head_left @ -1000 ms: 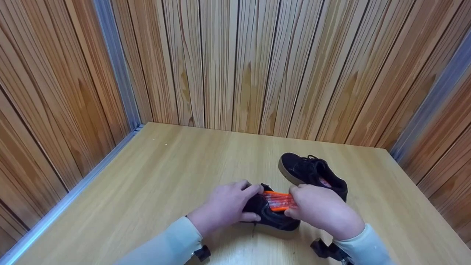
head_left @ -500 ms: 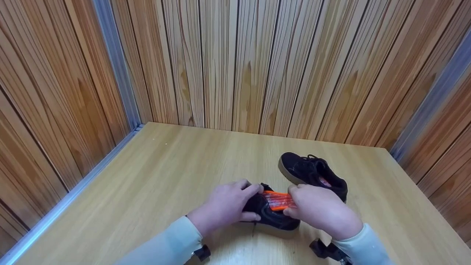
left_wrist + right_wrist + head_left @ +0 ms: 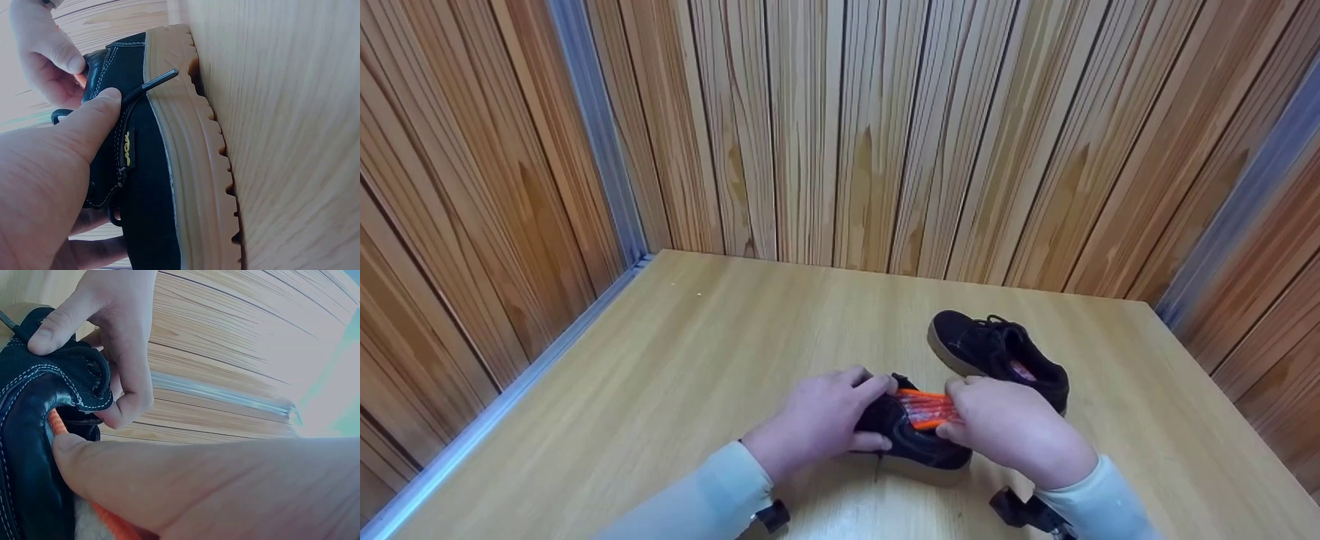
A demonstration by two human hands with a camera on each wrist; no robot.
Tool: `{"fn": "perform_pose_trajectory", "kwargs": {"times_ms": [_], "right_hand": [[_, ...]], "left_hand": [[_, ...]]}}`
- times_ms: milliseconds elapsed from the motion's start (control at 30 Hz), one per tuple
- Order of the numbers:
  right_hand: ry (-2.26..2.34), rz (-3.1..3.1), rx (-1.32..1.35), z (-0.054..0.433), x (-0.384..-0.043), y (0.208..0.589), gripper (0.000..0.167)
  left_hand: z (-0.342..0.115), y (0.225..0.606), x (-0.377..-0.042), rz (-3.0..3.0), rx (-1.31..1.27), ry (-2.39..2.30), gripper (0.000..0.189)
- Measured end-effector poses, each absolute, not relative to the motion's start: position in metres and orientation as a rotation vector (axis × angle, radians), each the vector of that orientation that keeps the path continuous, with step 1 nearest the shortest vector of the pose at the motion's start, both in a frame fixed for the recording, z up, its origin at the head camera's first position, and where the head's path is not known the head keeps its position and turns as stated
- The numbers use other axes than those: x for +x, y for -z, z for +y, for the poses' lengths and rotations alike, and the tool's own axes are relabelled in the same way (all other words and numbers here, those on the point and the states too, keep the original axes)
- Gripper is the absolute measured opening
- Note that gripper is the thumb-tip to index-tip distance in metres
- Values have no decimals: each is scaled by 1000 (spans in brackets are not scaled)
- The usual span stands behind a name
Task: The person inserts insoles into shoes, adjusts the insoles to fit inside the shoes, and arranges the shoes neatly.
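Observation:
A black lace-up shoe (image 3: 926,448) with a tan rubber sole stands on the table, its opening toward the right. My left hand (image 3: 821,420) grips it across the laces, thumb on the near side and fingers over the far side. In the left wrist view a loose lace end (image 3: 160,80) crosses that thumb side. An insole (image 3: 924,409), orange-edged with a red patterned face, reaches into the opening. My right hand (image 3: 1016,427) pinches its rear part, with the thumb (image 3: 70,447) just inside the collar in the right wrist view. The insole's front end is hidden in the shoe.
A matching black shoe (image 3: 971,341) lies behind and to the right, close past my right hand, with a reddish patterned lining showing inside. Wood-panelled walls (image 3: 810,135) enclose the wooden table (image 3: 697,360) at the back and sides.
My right hand has shifted slightly left with the insole, toward the front of the shoe. The left hand and both shoes look nearly unmoved.

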State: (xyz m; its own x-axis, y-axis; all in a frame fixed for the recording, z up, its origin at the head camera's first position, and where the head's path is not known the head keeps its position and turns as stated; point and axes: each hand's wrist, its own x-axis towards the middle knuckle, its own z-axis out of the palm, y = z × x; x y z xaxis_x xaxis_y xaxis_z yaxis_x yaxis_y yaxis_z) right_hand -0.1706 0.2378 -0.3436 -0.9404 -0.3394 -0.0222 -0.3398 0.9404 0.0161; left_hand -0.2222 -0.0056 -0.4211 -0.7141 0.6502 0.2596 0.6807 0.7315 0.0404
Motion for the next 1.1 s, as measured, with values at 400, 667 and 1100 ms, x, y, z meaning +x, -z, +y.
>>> {"fn": "perform_pose_trajectory", "kwargs": {"times_ms": [400,667,1100], "right_hand": [[-19,3070,-551,239,-171,342,45],[-11,3090,-565,245,-171,339,45],[-21,3094,-576,247,-171,335,39]], "left_hand": [[-5,422,-223,-2701,-1057,213,70],[-4,420,-222,-2716,-1048,217,69],[-6,420,-221,-2744,-1044,248,68]]}}
